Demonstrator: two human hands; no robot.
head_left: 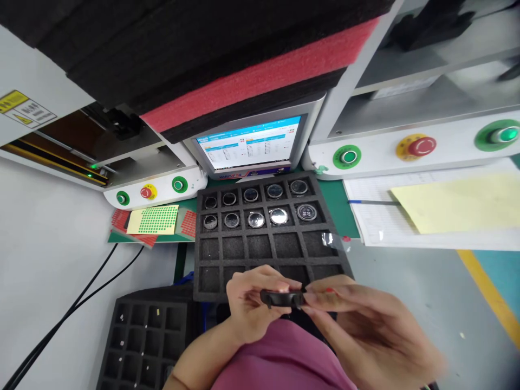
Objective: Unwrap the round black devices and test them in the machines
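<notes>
A dark round watch case (pixel 281 298) is held edge-on between my two hands, low in the middle of the view. My left hand (pixel 254 303) grips its left side with fingers above and thumb below. The fingertips of my right hand (pixel 357 314) pinch its right end, and a small red spot shows at those fingers. Just beyond my hands lies a black foam tray (pixel 258 238) with round watch faces (pixel 256 219) in its two far rows. The pockets nearer to me hold no watches.
Behind the tray stands a monitor (pixel 252 143) under stacked black and red foam (pixel 260 76). Machine panels with a red button (pixel 422 145) flank it. Papers (pixel 455 206) lie right, sticker sheets (pixel 158 219) left. Another foam tray (pixel 142 341) is at lower left.
</notes>
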